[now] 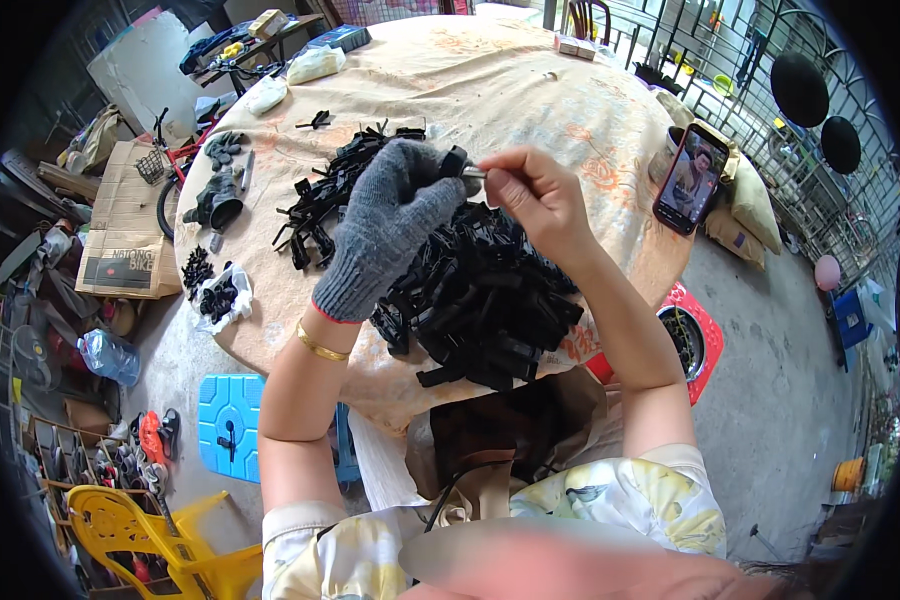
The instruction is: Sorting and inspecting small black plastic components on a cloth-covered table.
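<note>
Head view: my left hand is clamping a black part; my right hand is pinching a metallic piece.

On the table, a parts heap lies near, a second heap beyond and left, a phone at the right edge; floor-level, near left, a stool.

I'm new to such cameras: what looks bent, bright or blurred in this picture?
Head view: black corners and a skewed metal grille suggest lens distortion; the tablecloth brightens at its far end; a smeared patch blurs the lower edge; the gloved left hand looks fairly sharp.
</note>
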`<state>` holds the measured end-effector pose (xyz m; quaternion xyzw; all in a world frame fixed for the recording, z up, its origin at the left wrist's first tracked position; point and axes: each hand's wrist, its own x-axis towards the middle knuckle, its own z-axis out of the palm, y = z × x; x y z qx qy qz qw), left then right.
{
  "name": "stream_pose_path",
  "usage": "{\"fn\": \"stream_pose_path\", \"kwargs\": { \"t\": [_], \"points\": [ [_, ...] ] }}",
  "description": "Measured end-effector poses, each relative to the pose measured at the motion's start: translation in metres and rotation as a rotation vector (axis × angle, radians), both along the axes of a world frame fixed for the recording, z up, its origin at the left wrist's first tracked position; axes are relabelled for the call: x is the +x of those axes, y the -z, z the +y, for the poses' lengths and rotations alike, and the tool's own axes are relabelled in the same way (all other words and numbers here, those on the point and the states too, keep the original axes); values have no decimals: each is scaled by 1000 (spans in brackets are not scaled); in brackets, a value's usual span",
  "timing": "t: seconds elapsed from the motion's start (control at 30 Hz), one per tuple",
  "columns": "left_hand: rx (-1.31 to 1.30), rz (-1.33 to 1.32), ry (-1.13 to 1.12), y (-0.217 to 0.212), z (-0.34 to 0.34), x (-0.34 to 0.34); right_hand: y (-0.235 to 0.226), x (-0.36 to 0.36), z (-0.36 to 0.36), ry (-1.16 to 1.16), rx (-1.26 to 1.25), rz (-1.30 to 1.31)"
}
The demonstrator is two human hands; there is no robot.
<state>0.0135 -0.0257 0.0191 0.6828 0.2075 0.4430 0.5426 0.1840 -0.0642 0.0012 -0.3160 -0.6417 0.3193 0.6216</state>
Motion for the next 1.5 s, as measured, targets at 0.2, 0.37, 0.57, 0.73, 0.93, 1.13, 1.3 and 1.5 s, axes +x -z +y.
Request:
{"fn": "stream_pose_path", "kwargs": {
  "t": [0.2,0.37,0.57,0.73,0.93,1.13,1.3,1.5],
  "points": [
    [179,-68,-62,10,-1,7,2,-1,0,122,30,-167],
    [339,-1,-167,8,-8,5,-1,-2,-1,92,78,-214],
    [814,89,-341,2,-8,1,-5,-6,-7,-39,-155,-104],
    [959,116,-364,-3,-7,5,1,-3,-1,-75,-165,-54],
    [-133,-437,119,-5,-5,1,0,6,5,142,180,-198],
    [-366,-312,263,3,-4,4,-3,12,3,137,468,-195],
    [-80,-150,185,3,-19,6,-3,-3,-3,96,20,-49],
    [314,35,-87,11,-13,14,-9,4,3,-43,-263,-62]
  ]
}}
